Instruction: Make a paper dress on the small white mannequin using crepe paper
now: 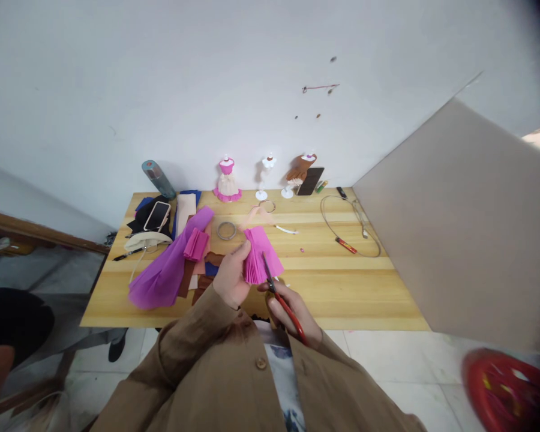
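My left hand [233, 277] pinches the left edge of a bright pink pleated sheet [265, 249], crepe paper by its look, with its folds fanned out along the bottom. In my right hand [299, 303] is a pair of red-handled scissors [271, 281], fingers wrapped round the handles. The dark blades point up and lie against the pink sheet's lower part; whether they cut into it I cannot tell. Left of my left hand, a folded pink bundle [196, 245] rests on a long purple sheet [171, 270].
Small dress forms stand along the wall: one in a pink and cream dress [227, 179], one white [263, 180], one brown [302, 168]. A flask [158, 179], phone [157, 216], grey tape roll [227, 230] and cable [345, 244] lie about. A panel [459, 228] borders the right side.
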Tool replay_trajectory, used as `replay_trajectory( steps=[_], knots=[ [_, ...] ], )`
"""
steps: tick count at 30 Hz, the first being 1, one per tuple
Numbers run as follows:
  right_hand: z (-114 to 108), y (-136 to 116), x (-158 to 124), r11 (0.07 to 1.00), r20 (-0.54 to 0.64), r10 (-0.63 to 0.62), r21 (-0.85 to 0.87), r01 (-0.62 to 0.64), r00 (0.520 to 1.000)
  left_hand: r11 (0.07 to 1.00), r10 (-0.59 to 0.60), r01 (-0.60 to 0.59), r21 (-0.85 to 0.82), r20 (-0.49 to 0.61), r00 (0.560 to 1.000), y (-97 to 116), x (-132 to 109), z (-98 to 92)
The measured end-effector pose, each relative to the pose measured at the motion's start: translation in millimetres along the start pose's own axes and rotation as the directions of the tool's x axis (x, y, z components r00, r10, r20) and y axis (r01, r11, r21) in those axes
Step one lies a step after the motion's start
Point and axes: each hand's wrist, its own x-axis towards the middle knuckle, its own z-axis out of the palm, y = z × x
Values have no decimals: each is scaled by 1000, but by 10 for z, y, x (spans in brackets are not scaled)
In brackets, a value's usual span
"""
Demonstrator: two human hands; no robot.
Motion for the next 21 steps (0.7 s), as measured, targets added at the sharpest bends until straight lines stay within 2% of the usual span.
replay_trajectory(
  steps=[9,17,21],
  knots=[
    [16,-35,30,1000,-19,-15,-15,15,1000,1000,26,-26,0,28,999,-52,-30,-1],
    [63,46,35,999,-107,-33,-20,31,994,1000,13,-13,12,24,1000,-56,-14,-6],
    [58,65,24,1000,-73,-16,-22,15,997,1000,20,-20,5,32,999,-53,-20,-4]
  ],
)
